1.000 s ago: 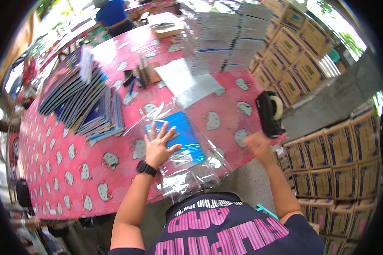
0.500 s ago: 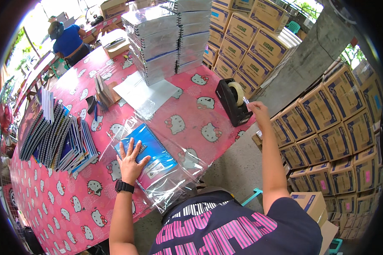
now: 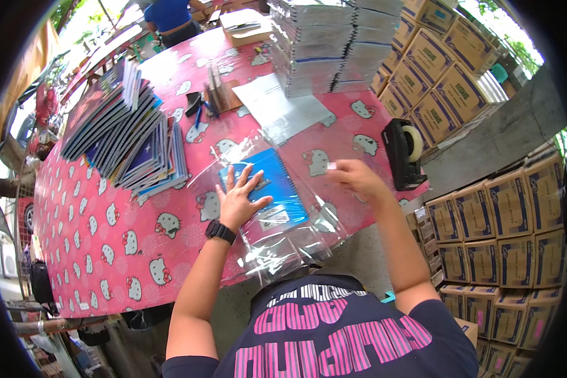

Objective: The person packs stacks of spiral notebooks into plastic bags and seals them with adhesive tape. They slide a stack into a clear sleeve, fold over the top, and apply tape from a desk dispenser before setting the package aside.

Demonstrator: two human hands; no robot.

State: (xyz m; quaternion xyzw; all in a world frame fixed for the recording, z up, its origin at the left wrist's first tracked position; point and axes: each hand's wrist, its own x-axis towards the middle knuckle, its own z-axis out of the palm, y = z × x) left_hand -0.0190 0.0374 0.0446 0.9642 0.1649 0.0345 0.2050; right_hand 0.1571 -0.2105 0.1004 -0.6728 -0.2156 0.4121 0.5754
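My left hand [image 3: 240,200] lies flat, fingers spread, pinning the clear wrap [image 3: 277,239] over the blue notebook [image 3: 272,189] so it can't slip. My right hand [image 3: 354,178] pinches a small tape piece [image 3: 331,166] near the tape dispenser [image 3: 402,153].

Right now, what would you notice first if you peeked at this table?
First the bright pink cat-print tablecloth, covering the whole table. In the middle, the left hand presses flat on a blue spiral notebook lying in clear plastic wrap, while the right hand pinches a small piece of tape just above it. A black tape dispenser sits at the right edge, with tall stacks of wrapped notebooks behind.
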